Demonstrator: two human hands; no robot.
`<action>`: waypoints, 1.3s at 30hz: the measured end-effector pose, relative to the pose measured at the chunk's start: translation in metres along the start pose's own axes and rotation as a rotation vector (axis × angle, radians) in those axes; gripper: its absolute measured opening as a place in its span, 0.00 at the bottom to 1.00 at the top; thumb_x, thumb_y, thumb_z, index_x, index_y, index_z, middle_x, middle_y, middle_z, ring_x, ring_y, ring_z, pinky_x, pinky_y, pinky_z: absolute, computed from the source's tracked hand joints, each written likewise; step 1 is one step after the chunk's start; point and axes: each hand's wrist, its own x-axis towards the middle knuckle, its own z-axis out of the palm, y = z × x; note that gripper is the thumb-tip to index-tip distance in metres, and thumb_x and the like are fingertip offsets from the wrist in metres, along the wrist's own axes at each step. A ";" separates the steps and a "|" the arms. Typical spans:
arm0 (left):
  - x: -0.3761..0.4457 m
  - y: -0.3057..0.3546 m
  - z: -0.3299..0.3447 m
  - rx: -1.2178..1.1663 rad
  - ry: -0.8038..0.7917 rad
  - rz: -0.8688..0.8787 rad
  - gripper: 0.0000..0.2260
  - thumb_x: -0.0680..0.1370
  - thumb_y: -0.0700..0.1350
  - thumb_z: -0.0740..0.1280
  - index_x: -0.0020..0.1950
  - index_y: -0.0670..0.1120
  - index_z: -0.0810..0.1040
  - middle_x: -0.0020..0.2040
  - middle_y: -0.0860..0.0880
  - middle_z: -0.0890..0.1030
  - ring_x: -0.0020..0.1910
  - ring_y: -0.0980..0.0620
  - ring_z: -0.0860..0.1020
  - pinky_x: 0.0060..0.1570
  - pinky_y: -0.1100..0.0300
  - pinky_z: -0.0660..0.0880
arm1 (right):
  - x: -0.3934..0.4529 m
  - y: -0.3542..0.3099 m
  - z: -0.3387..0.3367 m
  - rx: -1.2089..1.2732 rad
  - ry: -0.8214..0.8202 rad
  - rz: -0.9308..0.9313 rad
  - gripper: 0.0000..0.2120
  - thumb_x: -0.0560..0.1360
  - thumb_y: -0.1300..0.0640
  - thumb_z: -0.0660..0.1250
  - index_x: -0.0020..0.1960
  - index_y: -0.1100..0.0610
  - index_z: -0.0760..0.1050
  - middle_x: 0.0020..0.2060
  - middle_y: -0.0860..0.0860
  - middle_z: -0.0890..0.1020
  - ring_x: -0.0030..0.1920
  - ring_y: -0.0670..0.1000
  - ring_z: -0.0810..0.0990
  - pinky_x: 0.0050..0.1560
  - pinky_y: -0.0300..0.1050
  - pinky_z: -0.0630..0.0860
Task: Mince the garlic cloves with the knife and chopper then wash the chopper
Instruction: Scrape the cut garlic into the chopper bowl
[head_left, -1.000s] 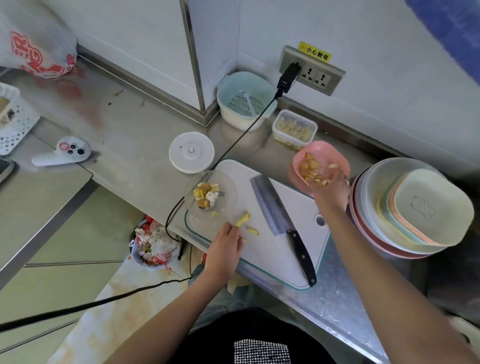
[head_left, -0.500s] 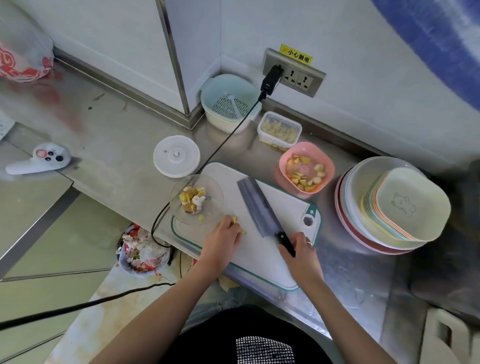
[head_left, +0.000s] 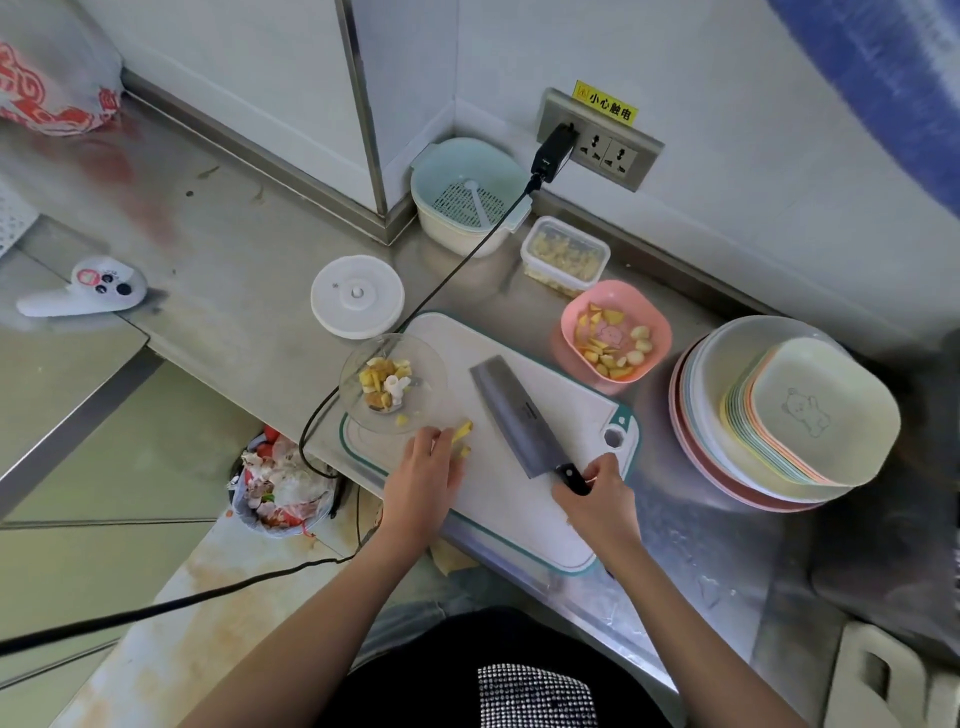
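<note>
A white cutting board (head_left: 524, 504) lies on the steel counter. The cleaver (head_left: 514, 415) rests flat on it, and my right hand (head_left: 597, 499) grips its black handle. My left hand (head_left: 423, 475) holds yellow garlic pieces (head_left: 462, 434) against the board, left of the blade. The clear chopper bowl (head_left: 392, 384), with garlic chunks around its white shaft, sits on the board's left corner. Its white lid (head_left: 357, 296) lies on the counter behind. A pink bowl (head_left: 615, 332) holds more garlic pieces.
A stack of plates and bowls (head_left: 789, 415) stands to the right. A clear tub (head_left: 565, 254) and a green strainer basket (head_left: 470, 195) sit by the wall socket. A black cable (head_left: 457, 270) crosses behind the chopper bowl. A bin of scraps (head_left: 283, 486) stands on the floor.
My right hand left the pink bowl, came down to the board and took the cleaver's handle. My left hand stayed on the garlic pieces.
</note>
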 end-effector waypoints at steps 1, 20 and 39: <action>0.003 0.002 0.000 -0.020 -0.028 -0.024 0.14 0.78 0.46 0.67 0.62 0.43 0.76 0.56 0.44 0.76 0.54 0.43 0.76 0.35 0.50 0.77 | -0.002 0.002 -0.003 0.009 0.004 0.003 0.14 0.72 0.53 0.69 0.48 0.55 0.65 0.40 0.52 0.77 0.37 0.53 0.80 0.30 0.43 0.73; 0.024 0.032 0.011 -0.224 -0.089 0.126 0.15 0.77 0.45 0.69 0.63 0.44 0.78 0.60 0.44 0.77 0.60 0.43 0.74 0.54 0.50 0.74 | -0.041 0.013 -0.008 -0.062 0.052 -0.244 0.11 0.80 0.54 0.60 0.47 0.54 0.58 0.28 0.49 0.70 0.28 0.51 0.70 0.28 0.46 0.65; 0.030 0.028 0.013 -0.324 -0.088 0.072 0.06 0.74 0.42 0.72 0.47 0.40 0.81 0.44 0.43 0.78 0.45 0.42 0.77 0.42 0.49 0.76 | -0.024 0.000 0.031 -0.476 -0.024 -0.227 0.06 0.83 0.53 0.53 0.59 0.53 0.61 0.45 0.54 0.79 0.42 0.56 0.80 0.43 0.53 0.80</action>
